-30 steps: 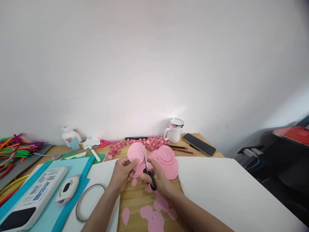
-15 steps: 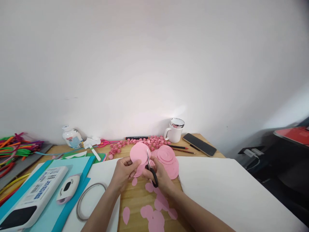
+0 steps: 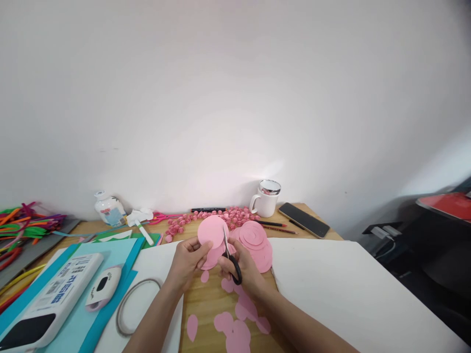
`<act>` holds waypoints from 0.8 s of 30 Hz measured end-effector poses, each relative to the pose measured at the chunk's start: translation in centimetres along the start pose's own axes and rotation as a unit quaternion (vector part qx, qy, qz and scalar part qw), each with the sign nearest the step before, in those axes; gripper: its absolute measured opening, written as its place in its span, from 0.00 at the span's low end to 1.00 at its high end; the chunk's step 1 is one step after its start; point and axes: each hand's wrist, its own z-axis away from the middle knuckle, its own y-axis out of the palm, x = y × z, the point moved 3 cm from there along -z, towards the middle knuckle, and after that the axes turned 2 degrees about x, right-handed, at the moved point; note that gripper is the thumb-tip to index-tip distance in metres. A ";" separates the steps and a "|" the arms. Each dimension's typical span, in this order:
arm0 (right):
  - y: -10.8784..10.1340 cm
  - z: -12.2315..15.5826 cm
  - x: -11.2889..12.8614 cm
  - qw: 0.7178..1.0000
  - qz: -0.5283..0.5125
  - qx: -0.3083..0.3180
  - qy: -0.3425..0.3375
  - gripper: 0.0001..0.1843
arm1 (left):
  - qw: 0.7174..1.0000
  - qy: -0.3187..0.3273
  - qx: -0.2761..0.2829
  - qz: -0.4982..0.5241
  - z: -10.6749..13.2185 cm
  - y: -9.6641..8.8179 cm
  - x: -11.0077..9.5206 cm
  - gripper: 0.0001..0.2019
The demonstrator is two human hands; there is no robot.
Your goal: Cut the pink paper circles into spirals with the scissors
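left hand (image 3: 186, 260) pinches pink disc (image 3: 212, 230) low; right hand (image 3: 247, 272) grips scissors (image 3: 233, 262) (seemingly touching it).

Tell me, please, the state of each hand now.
Left hand: closed, pinching the pink paper circle.
Right hand: closed, holding the black-handled scissors.

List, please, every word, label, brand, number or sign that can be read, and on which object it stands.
No text reads clearly.
Long white box: blue characters, too blurred.
White device: dark lettering, too small.
White bottle: red marking, too blurred.
Black pen: pale marking, too small.
Pink paper circle, scissors: no lettering visible.
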 end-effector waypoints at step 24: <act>1.1 0.7 2.5 1.000 -0.021 -0.006 0.023 0.35 | 1.000 -0.021 -0.021 -0.009 0.3 0.7 0.3 0.19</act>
